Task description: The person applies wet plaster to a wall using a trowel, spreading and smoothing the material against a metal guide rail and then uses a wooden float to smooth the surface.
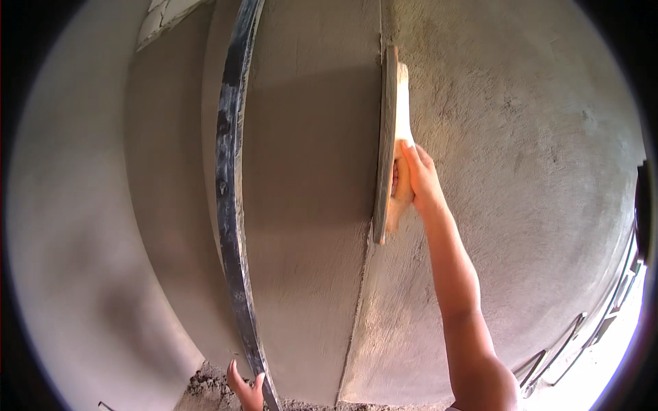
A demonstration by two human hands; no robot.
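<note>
A plastering float (388,144) with a long flat board and a pale wooden handle stands upright at the wall's corner edge. My right hand (419,175) is wrapped round its handle, thumb lying along the grip. The board lines up with the edge between the smooth, darker plaster face (308,157) and the rougher plaster face (521,178). At the bottom left, my left hand (247,392) shows only in part, its thumb and a finger spread apart. It is beside a long dark straightedge (233,185) that stands along the left side of the smooth face; I cannot tell whether they touch.
To the left is a recessed plaster face (168,137), with another grey wall (68,205) further left. Crumbled mortar (205,387) lies at the wall's foot. Bent dark metal bars (572,346) stick out at the lower right, by a bright opening (617,366).
</note>
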